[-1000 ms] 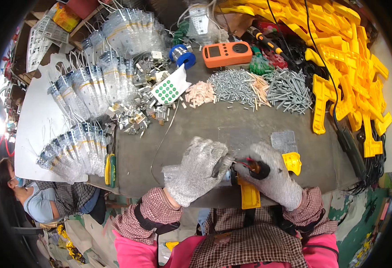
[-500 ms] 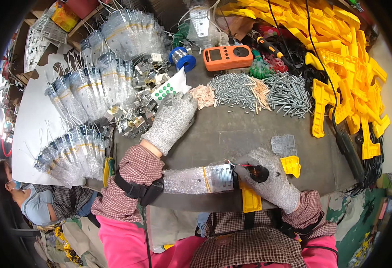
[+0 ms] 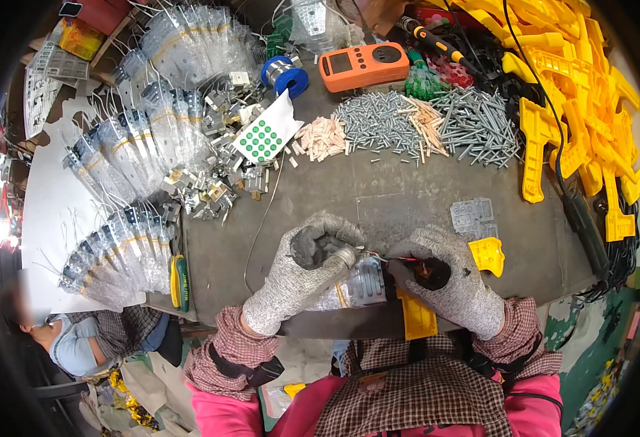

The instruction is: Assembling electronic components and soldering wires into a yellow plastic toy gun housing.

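My left hand (image 3: pixel 311 255), in a grey speckled glove with dark fingers, is curled with its fingertips together just above a bubble-wrapped metal piece (image 3: pixel 366 282). What it pinches, if anything, is too small to make out. My right hand (image 3: pixel 447 275), gloved alike, closes on thin red and dark wires (image 3: pixel 406 259) at that piece's right end. A dark round part (image 3: pixel 432 274) shows within its grip. Below the right hand, a yellow plastic handle part (image 3: pixel 418 317) sticks out toward me. Another small yellow plastic piece (image 3: pixel 487 256) lies to the right.
Screws (image 3: pixel 378 124), pale pegs (image 3: pixel 321 138) and small metal parts (image 3: pixel 214 191) are heaped beyond my hands. An orange meter (image 3: pixel 363 67), solder spool (image 3: pixel 285 76) and green-dotted sheet (image 3: pixel 267 130) lie behind. Wrapped bundles (image 3: pixel 119 251) fill the left, yellow shells (image 3: pixel 575 95) the right. A person (image 3: pixel 76 342) sits at left.
My left hand has come back from beside the green-dotted sheet to the wrapped piece, near my right hand. The sheet is now uncovered. My right hand stays close to the same place, holding the wires.
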